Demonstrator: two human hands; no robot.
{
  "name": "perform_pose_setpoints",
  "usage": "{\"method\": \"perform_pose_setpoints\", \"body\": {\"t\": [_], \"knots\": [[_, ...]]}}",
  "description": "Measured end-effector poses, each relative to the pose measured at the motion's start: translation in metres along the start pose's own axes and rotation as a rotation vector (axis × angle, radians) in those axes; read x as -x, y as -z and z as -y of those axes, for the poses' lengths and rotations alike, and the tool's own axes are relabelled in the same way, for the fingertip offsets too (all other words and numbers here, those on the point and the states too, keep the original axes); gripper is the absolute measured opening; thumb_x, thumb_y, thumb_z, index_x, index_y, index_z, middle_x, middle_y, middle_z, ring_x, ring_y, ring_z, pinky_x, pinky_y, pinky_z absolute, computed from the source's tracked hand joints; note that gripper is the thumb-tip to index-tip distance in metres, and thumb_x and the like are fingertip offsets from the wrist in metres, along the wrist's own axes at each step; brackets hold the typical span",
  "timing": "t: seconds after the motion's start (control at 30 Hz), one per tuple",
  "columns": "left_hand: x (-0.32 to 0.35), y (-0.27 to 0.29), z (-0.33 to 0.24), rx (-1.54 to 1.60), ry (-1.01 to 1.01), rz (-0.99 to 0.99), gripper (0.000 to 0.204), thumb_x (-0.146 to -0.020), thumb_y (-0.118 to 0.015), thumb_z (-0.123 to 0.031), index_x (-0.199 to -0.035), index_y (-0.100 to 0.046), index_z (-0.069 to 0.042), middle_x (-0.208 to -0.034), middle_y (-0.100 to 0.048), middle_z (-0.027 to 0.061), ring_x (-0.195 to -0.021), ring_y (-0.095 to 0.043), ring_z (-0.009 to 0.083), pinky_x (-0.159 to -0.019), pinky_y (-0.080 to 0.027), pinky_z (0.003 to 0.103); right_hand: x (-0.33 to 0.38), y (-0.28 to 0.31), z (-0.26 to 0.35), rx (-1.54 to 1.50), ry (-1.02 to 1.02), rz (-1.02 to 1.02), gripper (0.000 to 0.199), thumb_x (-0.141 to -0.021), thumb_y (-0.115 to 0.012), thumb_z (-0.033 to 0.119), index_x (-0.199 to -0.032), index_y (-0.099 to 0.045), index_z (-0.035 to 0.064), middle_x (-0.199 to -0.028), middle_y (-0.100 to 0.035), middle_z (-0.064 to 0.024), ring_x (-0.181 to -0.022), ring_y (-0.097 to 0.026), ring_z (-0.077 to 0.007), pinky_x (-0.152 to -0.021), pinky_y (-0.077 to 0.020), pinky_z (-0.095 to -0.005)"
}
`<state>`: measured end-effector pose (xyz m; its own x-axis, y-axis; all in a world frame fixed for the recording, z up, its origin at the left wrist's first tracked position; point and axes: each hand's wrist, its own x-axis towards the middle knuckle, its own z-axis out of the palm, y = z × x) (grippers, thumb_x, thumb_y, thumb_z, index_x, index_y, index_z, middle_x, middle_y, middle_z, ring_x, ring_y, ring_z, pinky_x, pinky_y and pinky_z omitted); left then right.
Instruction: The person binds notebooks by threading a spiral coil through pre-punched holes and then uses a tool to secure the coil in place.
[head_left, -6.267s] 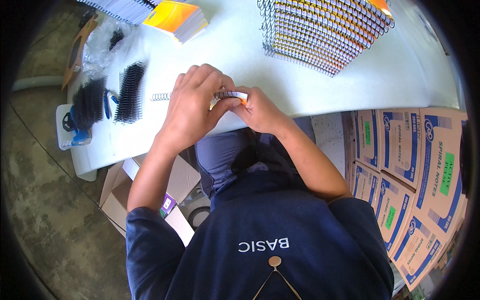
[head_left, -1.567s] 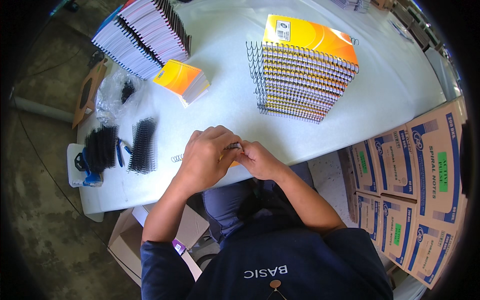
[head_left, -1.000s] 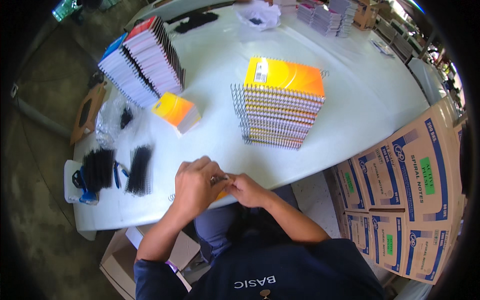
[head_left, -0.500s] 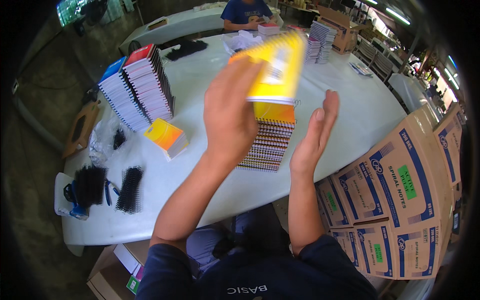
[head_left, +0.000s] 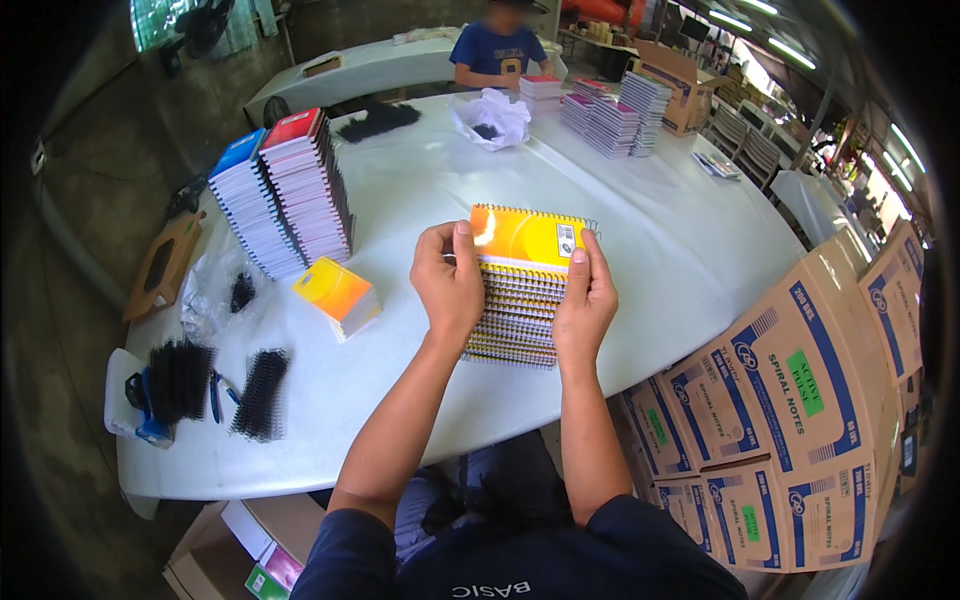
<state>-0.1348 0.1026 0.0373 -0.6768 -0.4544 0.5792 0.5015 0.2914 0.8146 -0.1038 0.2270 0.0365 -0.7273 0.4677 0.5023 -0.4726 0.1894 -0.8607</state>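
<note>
While both hands flank the orange notebook stack (head_left: 520,300) on the white tabletop (head_left: 420,200), left hand (head_left: 447,285) and right hand (head_left: 585,300) press fingers together against its sides, probably squaring the edges. Left of the stack: loose orange pads (head_left: 337,293), black binding coils (head_left: 260,392).

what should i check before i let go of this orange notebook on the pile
1. Left hand grips the orange notebook at its left edge: ok.
2. Right hand grips its right edge: ok.
3. Notebook sits over the spiral notebook stack: ok.
4. Edges flush with the stack: cannot tell, hands cover the sides.
5. Stack stands straight on the white table: ok.
6. Small orange pad pile lies apart from the stack: ok.
</note>
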Motion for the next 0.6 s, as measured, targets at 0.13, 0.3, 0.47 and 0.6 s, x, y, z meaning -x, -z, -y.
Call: {"method": "perform_pose_setpoints", "body": {"t": [0.13,0.3,0.47,0.6], "knots": [[-0.006,0.008,0.006,0.014,0.076,0.117,0.023,-0.090,-0.057,-0.020,-0.082,-0.059,0.001,-0.078,-0.059,0.0088,-0.064,-0.052,0.0139,-0.060,-0.044,0.028,0.003,-0.003,-0.010,0.053,0.070,-0.077,0.032,-0.092,-0.055,0.017,-0.115,-0.056,-0.0050,-0.119,-0.059,-0.0194,-0.102,-0.059,-0.0228,-0.088,-0.0448,-0.0307],[-0.036,0.062,0.032,-0.114,0.021,0.146,0.035,-0.092,-0.053,-0.027,-0.113,-0.052,0.001,-0.102,-0.060,0.0128,-0.087,-0.057,0.0188,-0.078,-0.045,0.030,0.005,0.021,-0.021,0.195,0.290,-0.146,0.027,-0.091,-0.055,0.013,-0.112,-0.057,-0.0035,-0.123,-0.055,-0.0178,-0.114,-0.051,-0.0267,-0.097,-0.0385,-0.0374],[-0.024,0.152,0.102,-1.107,-0.291,0.350,0.035,-0.083,-0.057,-0.015,-0.115,-0.055,-0.001,-0.115,-0.059,0.0195,-0.106,-0.056,0.0353,-0.093,-0.042,0.042,0.057,0.021,0.011,0.157,0.642,-0.093,0.032,-0.094,-0.048,0.017,-0.119,-0.050,-0.0037,-0.130,-0.048,-0.0205,-0.120,-0.045,-0.0277,-0.102,-0.0333,-0.0409],[0.055,0.163,0.071,-0.940,-0.399,0.412,0.038,-0.073,-0.057,-0.008,-0.110,-0.056,0.002,-0.111,-0.061,0.0166,-0.098,-0.061,0.0284,-0.084,-0.048,0.037,0.146,-0.020,-0.002,-0.513,-0.588,0.515,0.034,-0.092,-0.052,0.016,-0.119,-0.048,-0.0026,-0.124,-0.051,-0.0175,-0.116,-0.048,-0.0255,-0.099,-0.0372,-0.0390]]}}
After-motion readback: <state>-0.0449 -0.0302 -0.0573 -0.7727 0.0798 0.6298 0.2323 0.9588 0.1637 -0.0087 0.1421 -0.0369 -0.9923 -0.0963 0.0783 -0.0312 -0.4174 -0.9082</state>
